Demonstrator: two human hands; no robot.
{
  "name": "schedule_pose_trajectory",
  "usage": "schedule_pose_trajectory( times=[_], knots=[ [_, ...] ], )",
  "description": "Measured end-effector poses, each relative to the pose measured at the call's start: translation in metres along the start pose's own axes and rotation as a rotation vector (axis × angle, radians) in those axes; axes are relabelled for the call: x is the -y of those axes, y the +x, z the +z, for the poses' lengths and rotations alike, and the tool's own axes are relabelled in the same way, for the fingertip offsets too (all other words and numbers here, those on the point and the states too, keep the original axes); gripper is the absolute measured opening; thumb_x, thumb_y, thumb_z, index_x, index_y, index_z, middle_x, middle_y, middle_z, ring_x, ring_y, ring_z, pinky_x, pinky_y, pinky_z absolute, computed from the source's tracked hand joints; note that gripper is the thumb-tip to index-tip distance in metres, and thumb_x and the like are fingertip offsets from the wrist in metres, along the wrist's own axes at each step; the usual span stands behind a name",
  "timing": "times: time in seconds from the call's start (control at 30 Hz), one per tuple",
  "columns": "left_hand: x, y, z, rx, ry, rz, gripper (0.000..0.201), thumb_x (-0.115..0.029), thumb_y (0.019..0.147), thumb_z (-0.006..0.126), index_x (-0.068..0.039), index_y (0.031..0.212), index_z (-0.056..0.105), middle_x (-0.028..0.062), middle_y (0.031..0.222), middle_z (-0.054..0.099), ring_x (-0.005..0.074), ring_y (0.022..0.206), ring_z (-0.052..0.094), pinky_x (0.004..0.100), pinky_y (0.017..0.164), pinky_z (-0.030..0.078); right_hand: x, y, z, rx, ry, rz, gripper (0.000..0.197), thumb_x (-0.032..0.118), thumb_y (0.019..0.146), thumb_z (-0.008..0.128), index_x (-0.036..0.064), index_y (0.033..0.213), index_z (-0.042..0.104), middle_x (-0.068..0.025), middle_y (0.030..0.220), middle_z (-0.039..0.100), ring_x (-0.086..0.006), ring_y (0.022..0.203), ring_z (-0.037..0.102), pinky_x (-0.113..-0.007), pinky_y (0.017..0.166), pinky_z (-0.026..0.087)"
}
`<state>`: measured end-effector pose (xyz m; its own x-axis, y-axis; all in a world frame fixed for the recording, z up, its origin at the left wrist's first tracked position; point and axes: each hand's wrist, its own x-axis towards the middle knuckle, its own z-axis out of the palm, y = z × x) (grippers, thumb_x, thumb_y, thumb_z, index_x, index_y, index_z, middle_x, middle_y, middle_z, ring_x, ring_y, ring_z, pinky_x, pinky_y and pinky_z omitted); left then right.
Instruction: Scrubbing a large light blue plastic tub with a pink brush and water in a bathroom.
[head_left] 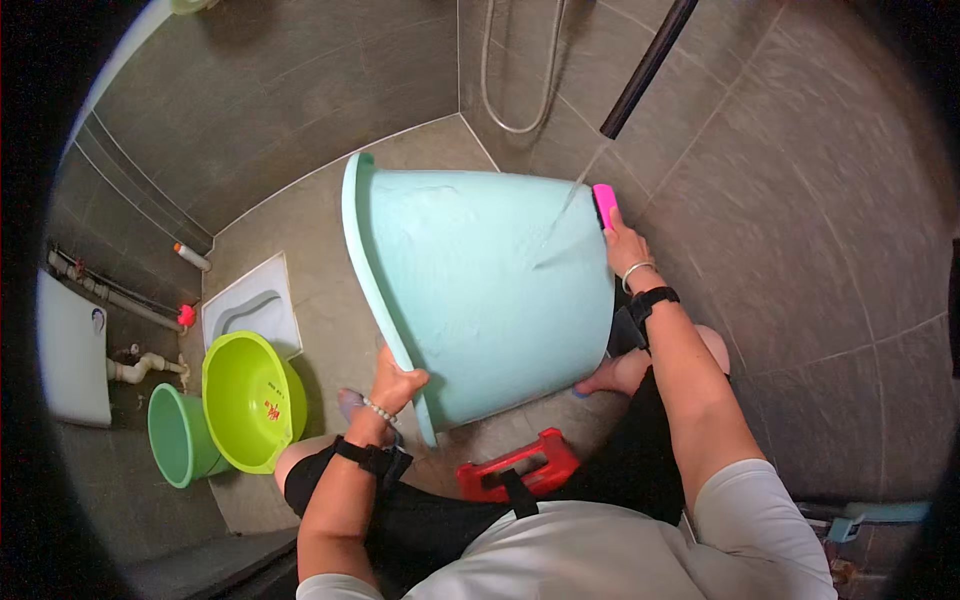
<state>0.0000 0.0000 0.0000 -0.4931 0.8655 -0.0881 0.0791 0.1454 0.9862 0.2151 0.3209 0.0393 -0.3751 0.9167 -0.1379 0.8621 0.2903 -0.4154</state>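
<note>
Grey tiled walls (820, 250) enclose a grey-brown floor (310, 220) in the head view, pale seams marking where they meet. Across it a pale turquoise plastic tub (490, 290) lies on its side between the person's legs, flared rim to the left, base end to the right near the wall. Thumb and fingers of the left hand (396, 384) pinch the rim's lower part; those of the right hand (628, 245) are closed around a pink scrub brush (606, 206), its dark bristles against the base's upper edge. Beyond the rim, a strip of floor separates tub from squat toilet (284, 315); room is tighter on the base side. Nearer me stand a lime-green basin (232, 385), tilted, and a green bucket (170, 440), overlapping in view. Close by the tub's lower side is a red plastic stool (556, 462). Water (588, 178) runs from a black tube (650, 70) onto the tub, near a looped shower hose (546, 100).
</note>
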Motion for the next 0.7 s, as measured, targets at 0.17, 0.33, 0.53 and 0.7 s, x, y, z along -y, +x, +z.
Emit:
schedule_pose_trajectory(
  times=[0.17,0.33,0.53,0.7],
  knots=[
    [0.005,0.004,-0.025,0.046,0.038,-0.027,0.027,0.003,0.055,0.05,-0.001,0.082,0.049,-0.0024,0.066,0.046,0.0086,0.06,0.046,0.0238,0.051,0.039,0.051,-0.048,-0.003,0.079,-0.027,-0.127,0.046,0.029,0.085,0.038,0.0297,0.129,0.023,-0.0206,0.1,0.054,-0.0354,0.091,0.052,-0.043,0.078,0.04],
    [0.015,0.015,-0.031,-0.109,-0.039,-0.008,0.035,0.004,0.052,0.049,0.0,0.088,0.049,0.0013,0.072,0.05,0.0128,0.063,0.049,0.0257,0.055,0.042,-0.015,-0.012,-0.012,-0.035,0.022,0.019,0.048,0.03,0.084,0.038,0.0296,0.129,0.022,-0.0202,0.103,0.052,-0.0364,0.096,0.049,-0.045,0.082,0.038],
    [0.008,0.023,-0.045,0.0,0.055,-0.14,0.037,0.001,0.06,0.052,0.0,0.096,0.048,0.003,0.076,0.052,0.0144,0.067,0.05,0.0264,0.059,0.042,0.016,-0.056,-0.006,0.097,0.0,0.082,0.051,0.03,0.085,0.037,0.0295,0.131,0.016,-0.023,0.102,0.052,-0.0391,0.095,0.05,-0.047,0.081,0.038],
    [-0.004,0.053,-0.028,-0.571,0.28,0.13,0.023,-0.012,0.074,0.058,0.001,0.092,0.051,0.0065,0.077,0.054,0.0153,0.067,0.05,0.0299,0.062,0.042,0.022,-0.096,-0.003,0.141,-0.03,0.05,0.053,0.027,0.085,0.036,0.026,0.132,0.01,-0.0247,0.098,0.053,-0.0404,0.091,0.05,-0.047,0.078,0.038]
  ],
)
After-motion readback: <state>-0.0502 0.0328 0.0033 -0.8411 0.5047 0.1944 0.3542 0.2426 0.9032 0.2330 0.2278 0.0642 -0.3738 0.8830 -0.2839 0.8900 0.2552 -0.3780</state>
